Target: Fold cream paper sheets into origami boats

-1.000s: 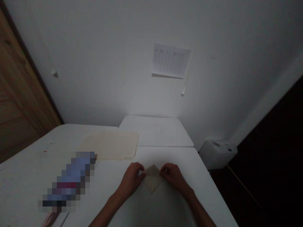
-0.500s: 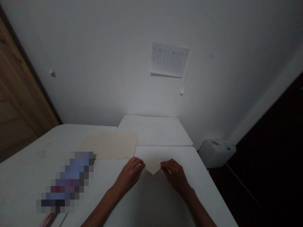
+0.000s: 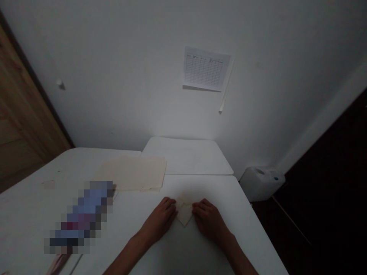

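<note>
A small cream folded paper (image 3: 184, 214), pointed toward me at its lower end, lies between my two hands on the white table (image 3: 200, 250). My left hand (image 3: 166, 214) has its fingers closed on the paper's left edge. On the opposite edge, my right hand (image 3: 205, 214) pinches it, thumb tucked under the curled fingers. Fingertips hide the paper's side corners. A short fold line crosses its upper part. Beyond my left hand rests a stack of larger cream paper sheets (image 3: 134, 173).
A blurred-out bluish object (image 3: 86, 210) is on the table at left, with a small paper scrap (image 3: 49, 185) behind it. A printed sheet (image 3: 206, 69) hangs on the wall. Right of the table stands a white plastic container (image 3: 262, 183). Wooden boards (image 3: 20, 103) rise at far left.
Both hands have come nearer to me with the folded paper and lowered it toward the tabletop. Its point now lies closer to me, and the hands are slightly closer together.
</note>
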The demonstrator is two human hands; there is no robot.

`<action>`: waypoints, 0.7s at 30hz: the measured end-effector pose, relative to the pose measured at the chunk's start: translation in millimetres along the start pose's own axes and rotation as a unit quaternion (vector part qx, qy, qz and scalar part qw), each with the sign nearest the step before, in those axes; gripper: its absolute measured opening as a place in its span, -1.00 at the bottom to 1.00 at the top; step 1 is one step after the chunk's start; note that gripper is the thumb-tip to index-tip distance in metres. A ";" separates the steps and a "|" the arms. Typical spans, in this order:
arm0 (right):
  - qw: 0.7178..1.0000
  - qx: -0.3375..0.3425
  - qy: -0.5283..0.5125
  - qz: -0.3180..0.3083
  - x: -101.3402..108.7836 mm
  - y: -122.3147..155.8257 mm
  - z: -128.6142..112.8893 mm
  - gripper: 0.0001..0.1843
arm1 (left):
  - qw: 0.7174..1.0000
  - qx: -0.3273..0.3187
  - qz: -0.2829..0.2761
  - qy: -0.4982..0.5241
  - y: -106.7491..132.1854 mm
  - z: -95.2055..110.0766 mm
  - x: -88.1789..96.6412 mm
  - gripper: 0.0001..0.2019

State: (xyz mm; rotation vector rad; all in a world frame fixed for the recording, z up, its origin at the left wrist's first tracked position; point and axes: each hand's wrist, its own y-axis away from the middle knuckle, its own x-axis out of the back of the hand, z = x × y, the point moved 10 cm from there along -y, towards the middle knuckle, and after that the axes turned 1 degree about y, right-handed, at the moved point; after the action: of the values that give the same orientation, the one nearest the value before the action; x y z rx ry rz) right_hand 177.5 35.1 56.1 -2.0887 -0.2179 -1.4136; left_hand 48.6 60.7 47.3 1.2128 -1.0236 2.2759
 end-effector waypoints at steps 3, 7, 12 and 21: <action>1.000 -0.001 0.011 -0.005 -0.2 -2.5 -3.5 -0.81 | 0.999 -0.029 -0.022 -0.011 -3.3 -2.5 -20.6 -0.61; 0.999 -0.019 0.038 -0.008 -3.3 -4.8 -3.4 -0.71 | 0.993 -0.060 -0.097 -0.017 -5.1 0.7 -45.8 -0.30; 0.996 -0.066 0.051 -0.002 -0.6 -2.6 2.3 -0.74 | 0.995 -0.026 -0.092 -0.011 -1.6 1.6 -32.9 -0.42; 0.987 -0.142 0.080 0.017 1.8 -7.7 21.2 -0.81 | 0.996 0.087 0.024 -0.020 -9.4 -17.2 -6.7 -0.86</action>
State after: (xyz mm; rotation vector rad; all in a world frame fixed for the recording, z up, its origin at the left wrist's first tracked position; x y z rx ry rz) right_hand 191.5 52.8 55.3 -2.1745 0.0879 -1.6623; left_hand 48.4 79.9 39.4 1.3217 -0.8920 2.4296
